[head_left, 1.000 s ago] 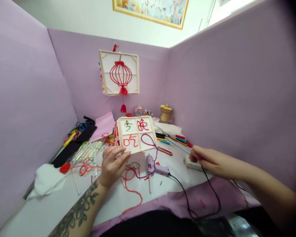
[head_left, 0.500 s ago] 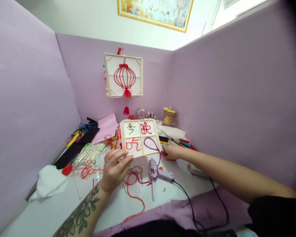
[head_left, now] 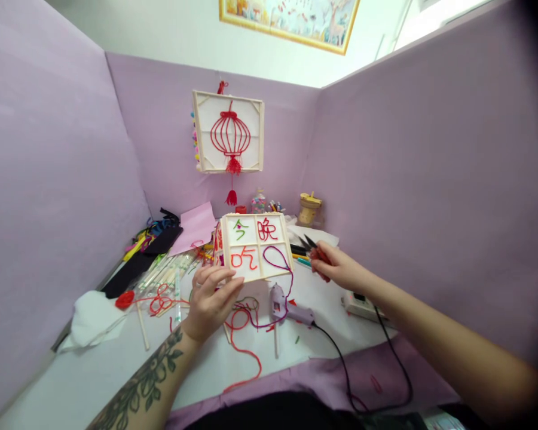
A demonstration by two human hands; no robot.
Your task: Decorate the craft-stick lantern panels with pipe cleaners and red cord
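My left hand [head_left: 215, 301] grips the lower left edge of a wooden-framed box lantern [head_left: 242, 242], tilting its white four-pane face toward me. Yarn characters in green, red and orange fill three panes. In the lower right pane lies a loop of purple yarn [head_left: 275, 258], its tail hanging over the frame down to the table. My right hand [head_left: 334, 266] is closed around red-handled scissors [head_left: 319, 263], held to the right of the lantern with the dark blades pointing up and left, slightly parted. Below the lantern a lilac glue gun [head_left: 291, 307] rests on the table.
A finished lantern [head_left: 230, 134] hangs at the back wall. Red yarn [head_left: 246, 352] trails across the table's front. Wooden sticks [head_left: 164, 278], black felt and a pink sheet [head_left: 192, 224] lie at left. A power strip [head_left: 363, 304] and the glue gun's black cord lie at right.
My right hand has come up from the table beside the lantern, and the scissors now show in it, raised. My left hand still holds the lantern in nearly the same place.
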